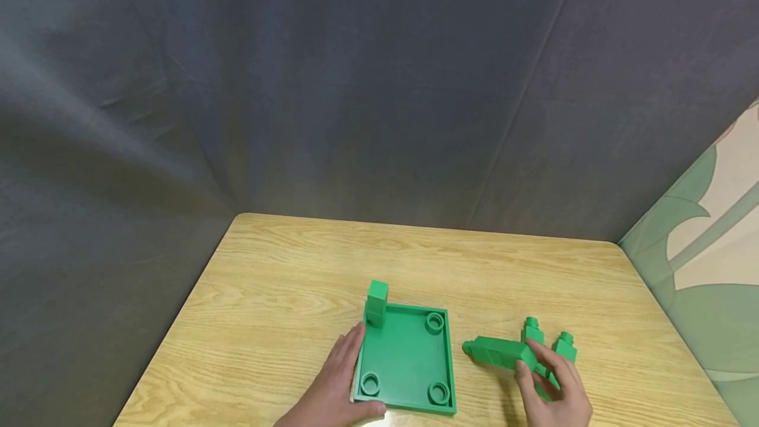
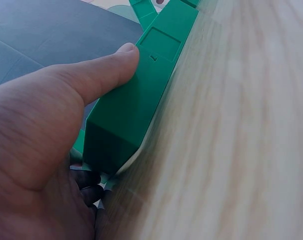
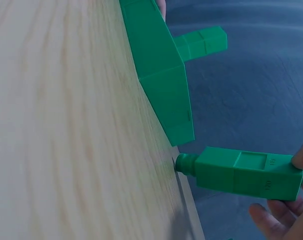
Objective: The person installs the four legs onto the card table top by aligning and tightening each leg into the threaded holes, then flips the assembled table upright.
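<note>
A green square tray (image 1: 406, 358) with raised edges lies on the wooden table. Round sockets show in three of its corners, and a green post (image 1: 377, 302) stands upright in the far left corner. My left hand (image 1: 335, 381) holds the tray by its near left corner, fingers along the left side and thumb (image 2: 109, 70) against the near side. Right of the tray, my right hand (image 1: 557, 384) pinches a second green post (image 3: 249, 172) by its square end. This post is tilted, its round ridged peg (image 3: 186, 164) pointing left toward the tray.
Two more green posts, a nearer one (image 1: 565, 346) and a farther one (image 1: 532, 329), lie beyond my right hand, partly hidden by it. Dark cloth (image 1: 379, 97) hangs behind and left of the table (image 1: 284, 269). A leaf-patterned surface (image 1: 705, 269) borders the right side.
</note>
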